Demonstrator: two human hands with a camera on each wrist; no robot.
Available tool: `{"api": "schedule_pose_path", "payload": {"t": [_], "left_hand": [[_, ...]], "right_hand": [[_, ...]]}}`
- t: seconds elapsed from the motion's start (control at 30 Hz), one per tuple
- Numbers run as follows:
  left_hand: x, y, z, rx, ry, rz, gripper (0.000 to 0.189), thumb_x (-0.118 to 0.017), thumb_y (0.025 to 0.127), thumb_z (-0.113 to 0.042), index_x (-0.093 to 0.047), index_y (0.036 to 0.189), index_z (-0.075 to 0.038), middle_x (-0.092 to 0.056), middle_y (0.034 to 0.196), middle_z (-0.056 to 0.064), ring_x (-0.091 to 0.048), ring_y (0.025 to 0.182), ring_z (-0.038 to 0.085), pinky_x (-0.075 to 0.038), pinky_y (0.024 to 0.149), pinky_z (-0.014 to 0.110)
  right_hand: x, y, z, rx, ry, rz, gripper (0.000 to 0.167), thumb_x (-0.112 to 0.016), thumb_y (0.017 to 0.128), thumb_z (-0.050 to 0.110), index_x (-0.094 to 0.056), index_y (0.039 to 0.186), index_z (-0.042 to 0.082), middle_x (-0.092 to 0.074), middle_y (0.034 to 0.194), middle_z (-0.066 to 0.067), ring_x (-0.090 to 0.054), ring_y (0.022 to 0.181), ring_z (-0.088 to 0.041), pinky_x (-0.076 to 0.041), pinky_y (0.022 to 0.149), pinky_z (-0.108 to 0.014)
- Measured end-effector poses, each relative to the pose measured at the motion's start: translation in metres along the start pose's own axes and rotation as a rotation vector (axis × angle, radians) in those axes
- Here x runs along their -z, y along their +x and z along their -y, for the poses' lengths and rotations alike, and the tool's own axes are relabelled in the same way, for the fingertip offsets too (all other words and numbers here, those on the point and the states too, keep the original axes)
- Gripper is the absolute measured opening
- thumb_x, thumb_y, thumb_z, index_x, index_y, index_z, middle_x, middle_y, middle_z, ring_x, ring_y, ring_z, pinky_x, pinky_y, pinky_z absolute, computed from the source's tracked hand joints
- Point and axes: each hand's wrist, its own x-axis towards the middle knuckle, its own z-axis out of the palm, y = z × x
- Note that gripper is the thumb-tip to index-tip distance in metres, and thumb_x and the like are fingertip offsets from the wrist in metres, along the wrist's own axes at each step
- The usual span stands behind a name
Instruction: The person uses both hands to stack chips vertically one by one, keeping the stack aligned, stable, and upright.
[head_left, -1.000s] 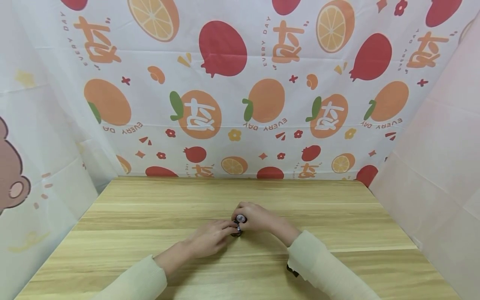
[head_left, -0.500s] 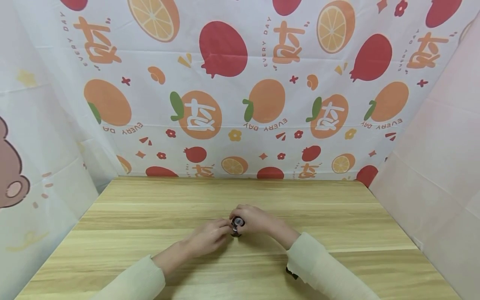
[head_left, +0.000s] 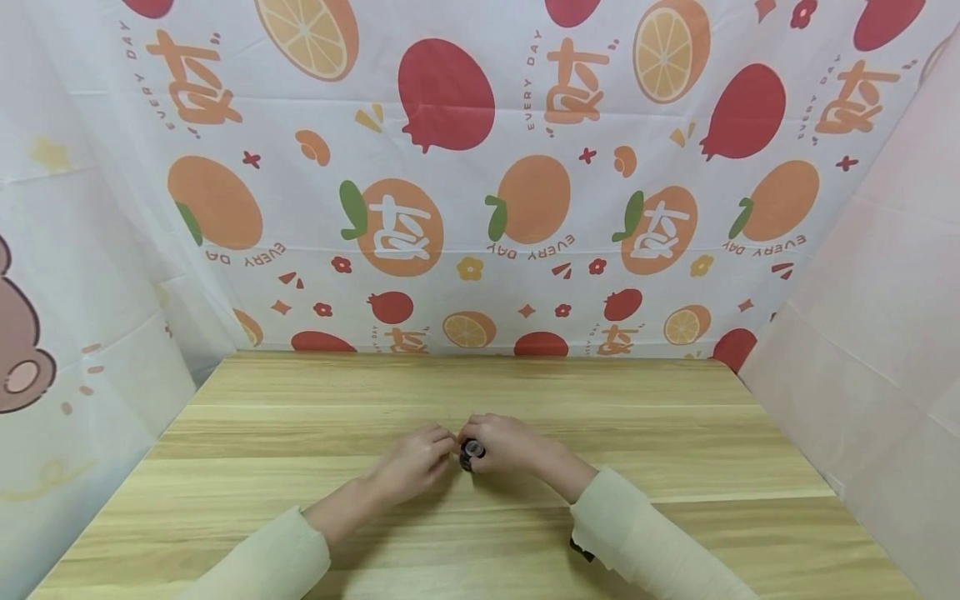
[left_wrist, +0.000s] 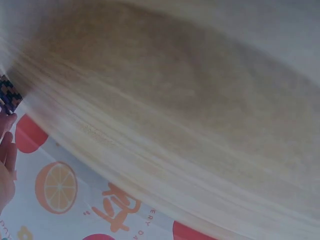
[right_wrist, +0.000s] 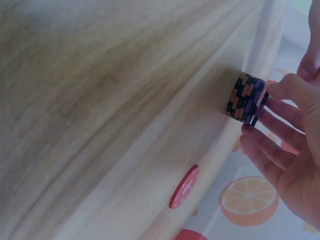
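Observation:
In the head view my right hand (head_left: 504, 443) grips a short stack of dark poker chips (head_left: 471, 454) at the middle of the table. The right wrist view shows that the stack (right_wrist: 245, 99) has orange and purple edge marks, with thumb and fingers around its top end. Just left of the stack, my left hand (head_left: 416, 462) has its fingertips right at the right hand's fingers. Part of the stack (left_wrist: 9, 95) also shows at the left edge of the left wrist view. A red poker chip (right_wrist: 185, 187) lies flat on the table; the head view hides it.
The wood-grain table (head_left: 300, 417) reaches back to a fruit-print curtain (head_left: 465, 208). Pale curtains (head_left: 862, 333) hang at both sides. A small dark object (head_left: 581, 548) shows under the right sleeve.
My left fingers have drawn back from over the stack and moved slightly up and left. My right hand, with the stack, has shifted slightly left and toward me.

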Motion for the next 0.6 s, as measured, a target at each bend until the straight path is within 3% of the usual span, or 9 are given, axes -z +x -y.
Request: {"api": "schedule_pose_path", "payload": {"t": [0.23,0.6], "left_hand": [[0.0011,0.0001,0.0004,0.021,0.006,-0.003,0.013,-0.067,0.074,0.002,-0.067,0.086,-0.003,-0.063,0.088,0.004,-0.059,0.084,0.018,-0.052,0.073,0.028],[0.0006,0.0001,0.0012,0.016,0.014,-0.004,0.014,-0.069,0.073,0.001,-0.066,0.086,-0.005,-0.062,0.086,0.003,-0.058,0.082,0.017,-0.051,0.072,0.027]], "right_hand": [[-0.0003,-0.0014,0.0028,0.016,-0.093,-0.02,0.026,-0.066,0.079,0.022,-0.066,0.104,0.016,-0.058,0.094,0.007,-0.051,0.079,-0.002,-0.044,0.065,-0.013],[-0.0031,-0.0007,0.002,0.01,-0.09,-0.037,0.031,-0.065,0.08,0.021,-0.061,0.11,0.015,-0.06,0.1,0.006,-0.052,0.081,-0.004,-0.043,0.063,-0.014]]}}
